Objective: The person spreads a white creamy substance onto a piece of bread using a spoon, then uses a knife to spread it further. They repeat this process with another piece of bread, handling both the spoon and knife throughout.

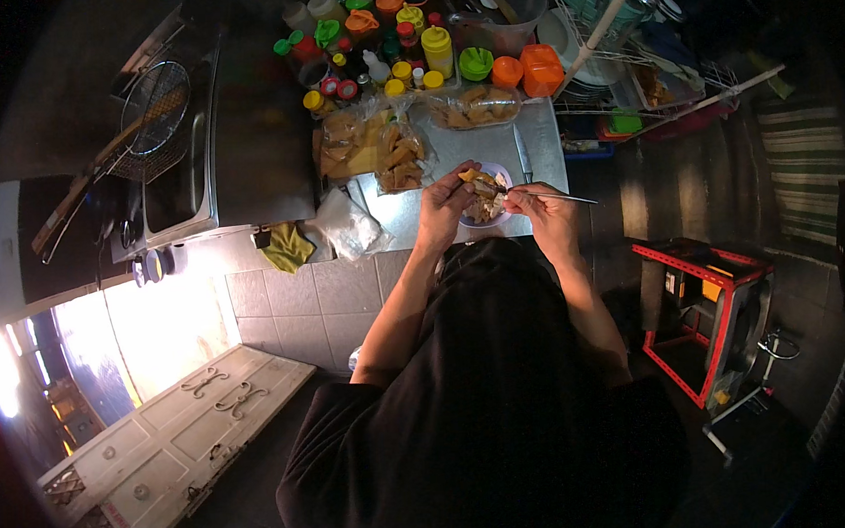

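Note:
Over a pale lilac bowl (504,172), my left hand (443,202) pinches a golden-brown piece of food that looks like fried tofu (470,175). In my right hand (545,209) is a slim metal utensil (570,198), perhaps a spoon, whose handle sticks out to the right. Its tip meets the piece, and my fingers partly hide it. Pale, crumbly filling (487,207) lies in the bowl, which stands near the front edge of the steel table (460,147). A kitchen knife (522,152) lies just behind the bowl, blade pointing away.
Clear bags of brown pieces (399,160) lie left of and behind the bowl, one on a wooden board (370,154). Sauce bottles (437,50) crowd the back. A white plastic bag (351,224) and yellow-green cloth (287,248) sit left. A wire rack (669,119) stands right.

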The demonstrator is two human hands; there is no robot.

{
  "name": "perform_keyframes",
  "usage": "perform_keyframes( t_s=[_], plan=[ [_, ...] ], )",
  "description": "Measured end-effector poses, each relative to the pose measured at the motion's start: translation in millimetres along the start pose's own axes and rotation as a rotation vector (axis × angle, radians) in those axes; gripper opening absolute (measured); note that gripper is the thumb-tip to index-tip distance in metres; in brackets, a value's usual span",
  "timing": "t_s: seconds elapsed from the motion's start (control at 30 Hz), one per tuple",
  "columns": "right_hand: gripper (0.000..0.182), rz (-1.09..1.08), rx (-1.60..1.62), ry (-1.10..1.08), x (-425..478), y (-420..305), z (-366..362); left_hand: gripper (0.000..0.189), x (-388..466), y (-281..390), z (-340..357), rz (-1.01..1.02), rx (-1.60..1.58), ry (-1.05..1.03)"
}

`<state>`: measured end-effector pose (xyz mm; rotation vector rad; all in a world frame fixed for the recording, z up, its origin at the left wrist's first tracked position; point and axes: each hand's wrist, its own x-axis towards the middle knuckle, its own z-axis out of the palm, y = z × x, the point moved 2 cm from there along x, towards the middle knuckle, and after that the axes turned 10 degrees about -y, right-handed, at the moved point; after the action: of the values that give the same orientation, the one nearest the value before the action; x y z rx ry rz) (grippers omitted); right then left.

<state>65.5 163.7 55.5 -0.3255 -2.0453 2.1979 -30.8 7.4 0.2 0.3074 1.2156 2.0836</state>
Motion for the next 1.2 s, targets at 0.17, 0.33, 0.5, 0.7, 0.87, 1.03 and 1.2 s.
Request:
perform_keyframes(
  t_s=[0.17, 0.33, 0.5, 0.7, 0.87, 1.03, 1.2],
  plan=[
    [0.022, -0.011, 0.000, -0.017, 2.5, 7.8, -4.8, 0.036, 0.8, 4.3, 3.4, -0.011, 0.023, -0.022],
    [0.021, -0.024, -0.033, -0.056, 4.3, 3.6, -5.5, 0.036, 1.5, 6.6, 2.7, -0.073, 0.045, -0.048],
    [0.021, -0.012, -0.092, -0.082, 5.4, 4.1, -7.5, 0.035, 1.2, 7.5, 5.9, -0.065, 0.052, -0.046],
    [0.020, 0.014, -0.181, -0.097, 6.8, 3.6, -6.7, 0.035, 0.2, 4.9, 5.3, -0.060, 0.109, -0.044],
    [0.018, -0.084, -0.306, -0.050, 5.5, 6.4, -1.1, 0.033, -2.2, 4.9, 9.3, -0.081, 0.151, -0.011],
    [0.013, -0.324, -0.577, -0.021, 5.5, 5.4, 5.1, 0.029, -4.7, -7.9, 2.0, -0.088, 0.168, 0.050],
    [0.011, -0.320, -0.552, 0.018, 3.1, 8.9, 5.4, 0.027, -4.5, -10.5, 1.7, -0.093, 0.173, 0.060]
  ],
)
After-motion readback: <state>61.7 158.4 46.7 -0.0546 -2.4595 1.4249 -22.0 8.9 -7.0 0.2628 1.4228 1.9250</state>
